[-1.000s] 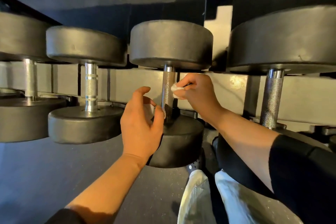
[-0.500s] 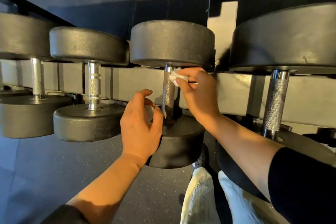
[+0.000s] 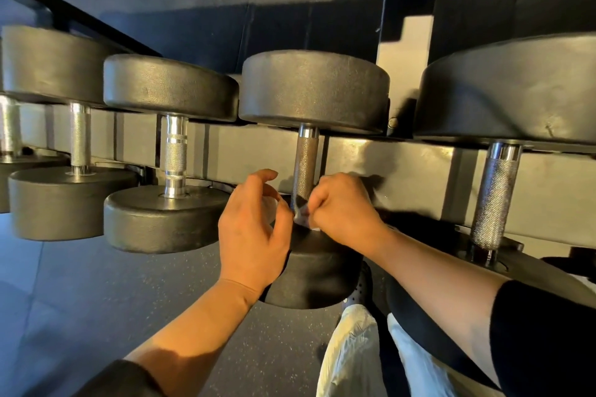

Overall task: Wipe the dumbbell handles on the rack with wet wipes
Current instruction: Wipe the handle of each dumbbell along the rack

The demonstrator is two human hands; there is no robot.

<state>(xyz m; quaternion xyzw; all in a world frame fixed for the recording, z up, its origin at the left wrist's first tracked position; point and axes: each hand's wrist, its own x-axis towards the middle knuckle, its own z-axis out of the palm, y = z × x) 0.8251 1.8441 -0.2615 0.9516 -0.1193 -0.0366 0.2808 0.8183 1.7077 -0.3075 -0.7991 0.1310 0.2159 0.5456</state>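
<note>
At the lower end of the dark knurled steel handle of the middle black rubber-headed dumbbell, my right hand was curled into a loose fist, pinching a small crumpled white wet wipe against the metal, just above the near round head. Only a scrap of the wipe showed between my knuckles and the bar. My left hand sat just beside it on the left, fingers loosely bent and spread, holding nothing, its palm side near the near head's rim; whether it touched the rubber I could not tell.

No brand, number or lettering could be read on any of the weights. The heads were matte, thick discs with rounded edges, faintly pebbled. The handles differed: mine was dull grey with fine crosshatch knurling and a polished collar at the top; the bright chrome handle with ringed grooves of the next dumbbell to the left shone more; the thick knurled silver handle to the right was coarser. All lay across the pale painted metal rack rail. Below, speckled dark rubber flooring and my light, crinkled trousers showed.
</note>
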